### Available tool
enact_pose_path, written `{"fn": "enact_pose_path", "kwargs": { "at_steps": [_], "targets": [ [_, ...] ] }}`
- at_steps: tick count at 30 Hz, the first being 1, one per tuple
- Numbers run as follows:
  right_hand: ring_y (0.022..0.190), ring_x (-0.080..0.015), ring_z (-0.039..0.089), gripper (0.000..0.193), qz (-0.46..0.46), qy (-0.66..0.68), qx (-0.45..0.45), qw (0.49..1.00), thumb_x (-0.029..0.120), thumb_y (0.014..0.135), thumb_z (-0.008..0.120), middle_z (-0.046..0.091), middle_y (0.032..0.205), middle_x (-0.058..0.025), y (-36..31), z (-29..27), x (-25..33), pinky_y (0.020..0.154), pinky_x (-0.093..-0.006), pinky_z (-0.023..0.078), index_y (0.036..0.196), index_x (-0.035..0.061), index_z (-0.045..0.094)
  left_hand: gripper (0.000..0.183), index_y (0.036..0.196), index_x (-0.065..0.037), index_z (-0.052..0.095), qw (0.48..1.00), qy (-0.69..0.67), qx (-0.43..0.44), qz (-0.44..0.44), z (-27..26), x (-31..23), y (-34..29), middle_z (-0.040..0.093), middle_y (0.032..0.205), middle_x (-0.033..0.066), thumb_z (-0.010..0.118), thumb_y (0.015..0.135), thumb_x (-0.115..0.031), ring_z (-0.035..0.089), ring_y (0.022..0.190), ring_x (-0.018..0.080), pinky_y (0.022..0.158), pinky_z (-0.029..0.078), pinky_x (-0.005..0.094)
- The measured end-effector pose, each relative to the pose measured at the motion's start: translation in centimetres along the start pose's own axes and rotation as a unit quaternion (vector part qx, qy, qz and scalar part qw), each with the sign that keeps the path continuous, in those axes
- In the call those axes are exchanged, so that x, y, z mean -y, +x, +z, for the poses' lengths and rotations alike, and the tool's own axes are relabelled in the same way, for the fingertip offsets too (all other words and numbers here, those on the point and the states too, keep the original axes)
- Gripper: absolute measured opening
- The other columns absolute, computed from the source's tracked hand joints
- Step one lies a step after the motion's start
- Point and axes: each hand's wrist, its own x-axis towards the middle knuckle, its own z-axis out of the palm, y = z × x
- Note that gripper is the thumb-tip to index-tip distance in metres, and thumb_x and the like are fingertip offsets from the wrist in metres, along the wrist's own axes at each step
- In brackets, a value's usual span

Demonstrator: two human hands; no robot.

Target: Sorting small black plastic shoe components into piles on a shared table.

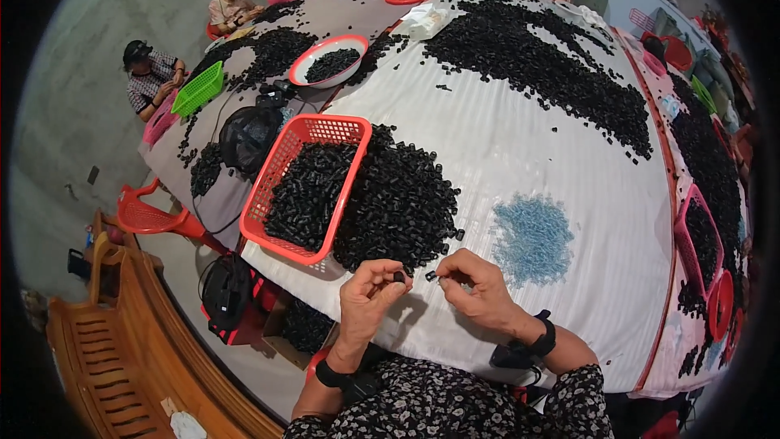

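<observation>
Over the near edge of the white-covered table, my left hand point(367, 299) pinches a small black plastic cap-like piece point(399, 276) between thumb and fingers. Close by on its right, my right hand point(478, 293) grips another little black piece point(431, 276), its exact kind too small to tell. The two pieces are apart. Just beyond my hands spreads a heap of short black plastic pieces point(398, 203). Right of it lies a pile of tiny clear-bluish pieces point(532, 240). A red plastic basket point(364, 154) filled with black pieces stands left of the heap.
A wide spread of black pieces point(536, 53) covers the far table. A red-rimmed white basin point(355, 39), a green basket point(199, 91) and a black bag point(248, 138) sit to the left. Several other people work around the tables. A wooden bench point(154, 341) stands at lower left.
</observation>
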Motion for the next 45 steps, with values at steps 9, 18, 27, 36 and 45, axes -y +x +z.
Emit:
{"fn": "enact_pose_path", "kwargs": {
  "at_steps": [9, 18, 27, 36, 45],
  "targets": [
    [0.070, -0.0063, 0.052, 0.008, 0.052, 0.069, 0.021, 0.996, 0.004, 0.084, 0.058, 0.056, 0.082, -0.0017, 0.2, 1.0, -0.8, 0.061, -0.0214, 0.043, 0.092, 0.0017, 0.057, 0.014, 0.099, 0.001, 0.058, 1.000, -0.002, -0.010, -0.029, -0.7, 1.4, 0.3, 0.064, 0.093, 0.0077, 0.061, 0.085, -0.002, 0.060, 0.084, 0.0111, 0.078, 0.050, 0.0254],
    [0.069, -0.0052, 0.051, 0.007, 0.121, 0.109, 0.027, 0.986, 0.005, 0.085, 0.058, 0.056, 0.080, -0.0011, 0.6, 1.3, -1.3, 0.059, -0.0219, 0.042, 0.090, 0.0017, 0.057, 0.018, 0.105, 0.002, 0.056, 0.989, -0.131, -0.048, -0.056, -0.7, 1.6, 0.9, 0.062, 0.092, 0.0088, 0.057, 0.088, -0.002, 0.060, 0.080, 0.0140, 0.077, 0.051, 0.0287],
    [0.065, -0.0038, 0.050, 0.005, 0.104, 0.155, 0.030, 0.982, 0.006, 0.086, 0.058, 0.054, 0.078, 0.0004, 2.1, 2.5, -0.6, 0.056, -0.0204, 0.040, 0.089, 0.0014, 0.057, 0.012, 0.099, -0.003, 0.055, 0.977, -0.198, -0.032, -0.072, -0.8, 1.6, 1.1, 0.062, 0.094, 0.0100, 0.058, 0.088, -0.006, 0.061, 0.083, 0.0173, 0.079, 0.051, 0.0329],
    [0.066, -0.0046, 0.050, 0.005, 0.083, 0.160, 0.038, 0.983, 0.006, 0.087, 0.058, 0.055, 0.080, -0.0005, 2.1, 3.0, -0.6, 0.056, -0.0205, 0.041, 0.088, 0.0014, 0.057, 0.011, 0.098, -0.002, 0.054, 0.970, -0.220, -0.003, -0.104, -1.1, 2.3, 0.5, 0.062, 0.089, 0.0091, 0.056, 0.087, -0.002, 0.062, 0.078, 0.0166, 0.072, 0.051, 0.0302],
    [0.070, -0.0060, 0.056, 0.004, 0.103, 0.099, 0.110, 0.984, 0.004, 0.087, 0.057, 0.056, 0.080, -0.0021, 1.8, 1.9, -1.1, 0.058, -0.0199, 0.044, 0.087, 0.0005, 0.056, 0.012, 0.095, 0.001, 0.055, 0.987, -0.089, 0.040, -0.127, -1.5, 2.1, -0.1, 0.064, 0.086, 0.0091, 0.058, 0.084, 0.004, 0.063, 0.075, 0.0131, 0.070, 0.052, 0.0252]
  ]
}}
